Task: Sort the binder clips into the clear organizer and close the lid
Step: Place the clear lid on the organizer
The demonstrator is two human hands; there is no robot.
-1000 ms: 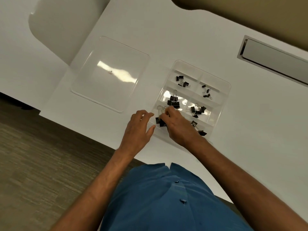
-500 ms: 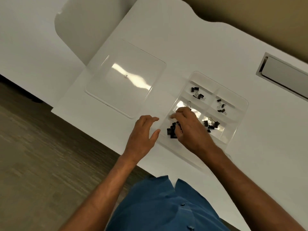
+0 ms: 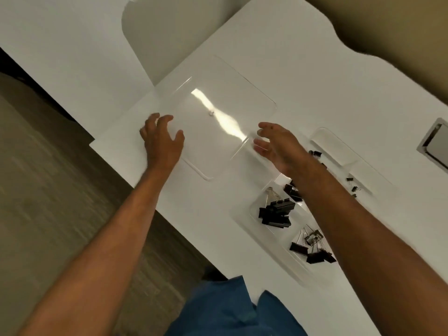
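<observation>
Clear plastic, thin and glossy: the lid (image 3: pixel 218 122) lies flat on the white surface (image 3: pixel 315 81) between the two hands, glare running across its middle. It looks light and fairly stiff but slick, and lying flush it probably offers little to get under, so the sensible hold is at two opposite edges, fingertips hooked beneath the raised rim.

The left hand (image 3: pixel 161 139) is spread wide with fingers bent, over or on the lid's near-left edge; whether it presses the plastic or hovers just above cannot be told. The right hand (image 3: pixel 276 146) is open too, fingers extended and loose, at the lid's right edge, holding nothing.

The organizer (image 3: pixel 339 146) sits just right of the right hand, partly beneath that forearm, its compartments uncovered. Black binder clips (image 3: pixel 276 212) lie grouped in several compartments: larger ones nearest the body, smaller ones farther out. No loose clips show on the surface, so sorting appears finished and covering remains.
</observation>
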